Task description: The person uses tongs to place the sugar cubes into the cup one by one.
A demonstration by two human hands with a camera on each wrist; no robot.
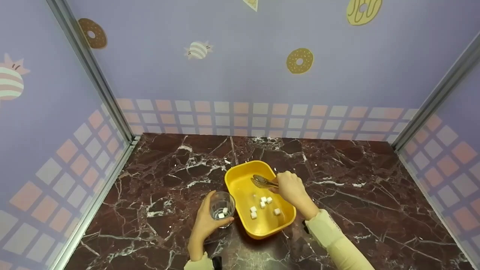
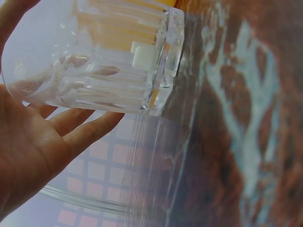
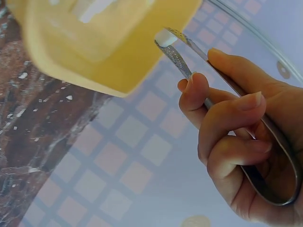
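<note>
My left hand [image 1: 205,220] grips a clear drinking glass [image 1: 221,200], with thumb and fingers around its side, left of a yellow plastic tub [image 1: 231,173]. White cubes [image 1: 221,216] lie at the bottom of the glass. In my right hand [image 1: 293,190] is a pair of metal tongs [image 1: 264,182], held over the tub's far right side. The right wrist view shows a white cube [image 3: 165,38] pinched between the perforated tong tips. Several more white cubes [image 1: 263,200] lie scattered on the tub floor.
Dark red marbled tabletop [image 1: 180,165] spreads beneath everything. Purple panels [image 1: 247,67] with printed doughnuts, sweets and checks rise at the back and both sides. Metal edge strips [image 1: 95,75] run along the corners.
</note>
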